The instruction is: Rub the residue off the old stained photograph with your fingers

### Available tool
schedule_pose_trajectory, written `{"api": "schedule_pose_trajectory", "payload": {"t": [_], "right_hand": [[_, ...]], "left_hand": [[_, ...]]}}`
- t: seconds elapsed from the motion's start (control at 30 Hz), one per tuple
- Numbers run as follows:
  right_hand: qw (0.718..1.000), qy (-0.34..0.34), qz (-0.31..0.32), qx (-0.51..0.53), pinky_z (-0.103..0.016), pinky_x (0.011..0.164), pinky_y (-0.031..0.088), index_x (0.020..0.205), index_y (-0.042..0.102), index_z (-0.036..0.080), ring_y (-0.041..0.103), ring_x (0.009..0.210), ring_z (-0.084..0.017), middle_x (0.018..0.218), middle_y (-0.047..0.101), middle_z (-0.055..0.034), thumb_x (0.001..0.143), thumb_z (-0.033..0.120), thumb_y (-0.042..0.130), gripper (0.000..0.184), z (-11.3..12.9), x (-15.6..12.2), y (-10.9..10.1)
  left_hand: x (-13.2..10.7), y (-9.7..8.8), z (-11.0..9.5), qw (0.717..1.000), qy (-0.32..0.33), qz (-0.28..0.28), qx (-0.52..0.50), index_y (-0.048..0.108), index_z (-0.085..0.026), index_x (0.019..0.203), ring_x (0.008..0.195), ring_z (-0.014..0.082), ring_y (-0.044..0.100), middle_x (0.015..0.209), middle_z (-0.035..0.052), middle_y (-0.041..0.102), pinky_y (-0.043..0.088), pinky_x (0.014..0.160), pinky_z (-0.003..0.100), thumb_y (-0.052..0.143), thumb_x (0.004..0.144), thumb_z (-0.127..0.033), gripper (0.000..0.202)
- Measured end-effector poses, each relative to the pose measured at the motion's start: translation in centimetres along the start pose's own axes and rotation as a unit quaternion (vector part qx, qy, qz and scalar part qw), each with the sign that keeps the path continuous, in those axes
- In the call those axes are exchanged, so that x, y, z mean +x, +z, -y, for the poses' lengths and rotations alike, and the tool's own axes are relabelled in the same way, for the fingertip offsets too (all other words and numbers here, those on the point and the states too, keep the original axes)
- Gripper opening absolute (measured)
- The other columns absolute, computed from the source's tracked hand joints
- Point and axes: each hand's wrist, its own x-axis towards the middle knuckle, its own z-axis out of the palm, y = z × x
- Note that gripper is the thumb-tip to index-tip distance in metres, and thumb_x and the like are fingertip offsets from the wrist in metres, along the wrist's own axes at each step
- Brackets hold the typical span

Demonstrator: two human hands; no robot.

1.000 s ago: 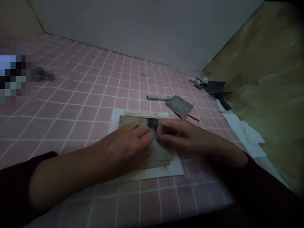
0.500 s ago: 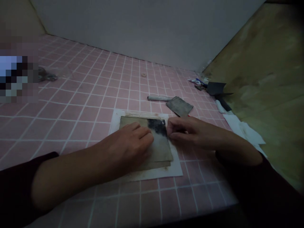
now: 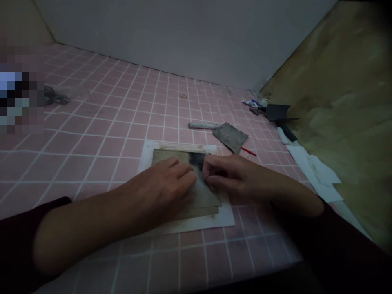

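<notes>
A stack of worn grey-beige sheets (image 3: 203, 200) lies on a larger white sheet of paper (image 3: 225, 216), with a black smudged patch (image 3: 196, 159) at its upper right. My left hand (image 3: 173, 183) rests on the sheets, its fingers curled together and covering their left and middle part. Closed in a pinch, my right hand (image 3: 225, 173) is over the sheets' right edge, beside the black patch. Whatever either hand may hold is hidden by the fingers. The two hands are a short way apart.
Beyond the paper lie a grey cloth-like piece (image 3: 231, 136), a pale rolled tube (image 3: 202, 125) and a thin red stick (image 3: 248, 151). A small ring (image 3: 183, 95) sits farther back. Along the right wall are a dark brush-like tool (image 3: 277, 112) and white papers (image 3: 315, 171).
My right hand has moved left, from beside the sheets to over their right edge, covering part of the black patch. The red stick shows more now. My left hand has hardly moved.
</notes>
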Motion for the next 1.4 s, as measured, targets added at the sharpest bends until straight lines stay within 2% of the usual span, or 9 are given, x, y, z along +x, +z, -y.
{"api": "schedule_pose_trajectory", "payload": {"t": [0.13, 0.2, 0.37, 0.53, 0.7, 0.9, 1.03, 1.2, 1.4], "right_hand": [[0.997, 0.052, 0.043, 0.045, -0.025, 0.060, 0.038, 0.081, 0.050, 0.019, 0.049, 0.066, -0.012, 0.073, 0.054, 0.0018, 0.090, 0.016, 0.051, 0.009, -0.2, -0.2, -0.4], [0.995, 0.064, 0.045, 0.060, -0.025, 0.060, 0.038, 0.081, 0.049, 0.019, 0.049, 0.067, -0.012, 0.073, 0.054, 0.0016, 0.090, 0.018, 0.051, 0.009, -0.2, -0.2, -0.4], [1.000, 0.013, 0.019, 0.006, -0.026, 0.063, 0.036, 0.087, 0.051, 0.019, 0.047, 0.068, -0.012, 0.075, 0.051, 0.0030, 0.090, 0.013, 0.049, 0.007, 0.3, 0.1, 0.3], [0.998, 0.031, 0.001, -0.056, -0.027, 0.064, 0.034, 0.083, 0.049, 0.019, 0.045, 0.067, -0.012, 0.074, 0.048, 0.0025, 0.091, 0.013, 0.048, 0.010, 0.0, 0.1, 0.2], [0.999, -0.006, -0.003, -0.053, -0.027, 0.064, 0.033, 0.088, 0.047, 0.019, 0.047, 0.068, -0.012, 0.076, 0.050, 0.0028, 0.094, 0.015, 0.046, 0.007, 0.3, 0.2, 0.7], [0.999, 0.021, 0.005, -0.049, -0.027, 0.065, 0.035, 0.084, 0.048, 0.019, 0.046, 0.068, -0.012, 0.075, 0.049, 0.0025, 0.093, 0.015, 0.047, 0.010, 0.2, 0.0, 0.3], [0.999, -0.006, 0.022, -0.023, -0.026, 0.063, 0.034, 0.087, 0.047, 0.020, 0.047, 0.066, -0.011, 0.074, 0.049, 0.0041, 0.096, 0.018, 0.046, 0.008, 0.3, 0.1, 0.6], [0.999, 0.015, 0.004, -0.052, -0.026, 0.065, 0.035, 0.085, 0.049, 0.019, 0.045, 0.068, -0.011, 0.075, 0.048, 0.0030, 0.093, 0.014, 0.048, 0.009, -0.1, 0.0, 0.4], [0.999, -0.009, 0.013, -0.042, -0.027, 0.063, 0.034, 0.088, 0.047, 0.019, 0.047, 0.067, -0.012, 0.075, 0.049, 0.0035, 0.096, 0.019, 0.045, 0.008, 0.3, 0.1, 0.6]], "left_hand": [[0.1, -0.1, -0.1, 1.000, 0.001, 0.003, -0.001, 0.060, -0.012, 0.088, 0.085, 0.0224, 0.057, 0.108, 0.0118, 0.065, 0.049, 0.075, 0.039, 0.051, 0.094, -0.014, 0.012], [0.0, -0.1, -0.1, 1.000, -0.002, 0.004, -0.002, 0.061, -0.012, 0.088, 0.084, 0.0223, 0.057, 0.107, 0.0117, 0.065, 0.049, 0.075, 0.039, 0.053, 0.093, -0.013, 0.010], [-0.1, -0.1, 0.0, 1.000, -0.004, 0.003, -0.004, 0.060, -0.013, 0.088, 0.085, 0.0224, 0.057, 0.106, 0.0107, 0.065, 0.049, 0.077, 0.040, 0.053, 0.092, -0.014, 0.008], [-0.2, 0.0, 0.1, 1.000, -0.008, 0.008, -0.003, 0.060, -0.012, 0.090, 0.087, 0.0235, 0.056, 0.111, 0.0117, 0.064, 0.050, 0.077, 0.041, 0.053, 0.093, -0.015, 0.008], [-0.1, 0.1, 0.1, 1.000, -0.007, 0.003, -0.003, 0.060, -0.012, 0.091, 0.086, 0.0228, 0.056, 0.108, 0.0115, 0.064, 0.049, 0.077, 0.041, 0.051, 0.094, -0.014, 0.010], [0.0, -0.1, 0.1, 1.000, -0.009, 0.007, -0.007, 0.060, -0.012, 0.090, 0.086, 0.0229, 0.056, 0.108, 0.0111, 0.064, 0.049, 0.076, 0.040, 0.054, 0.092, -0.015, 0.007], [0.0, 0.0, 0.0, 1.000, 0.002, 0.001, 0.003, 0.061, -0.012, 0.088, 0.082, 0.0222, 0.056, 0.101, 0.0100, 0.065, 0.049, 0.075, 0.040, 0.052, 0.093, -0.014, 0.010], [0.1, 0.1, 0.0, 1.000, -0.006, -0.001, -0.004, 0.060, -0.012, 0.087, 0.085, 0.0228, 0.057, 0.106, 0.0113, 0.065, 0.050, 0.076, 0.040, 0.055, 0.092, -0.015, 0.007], [-0.1, 0.0, -0.1, 1.000, -0.003, 0.005, 0.002, 0.061, -0.012, 0.089, 0.085, 0.0223, 0.056, 0.106, 0.0108, 0.065, 0.049, 0.077, 0.040, 0.052, 0.093, -0.013, 0.009]]}}
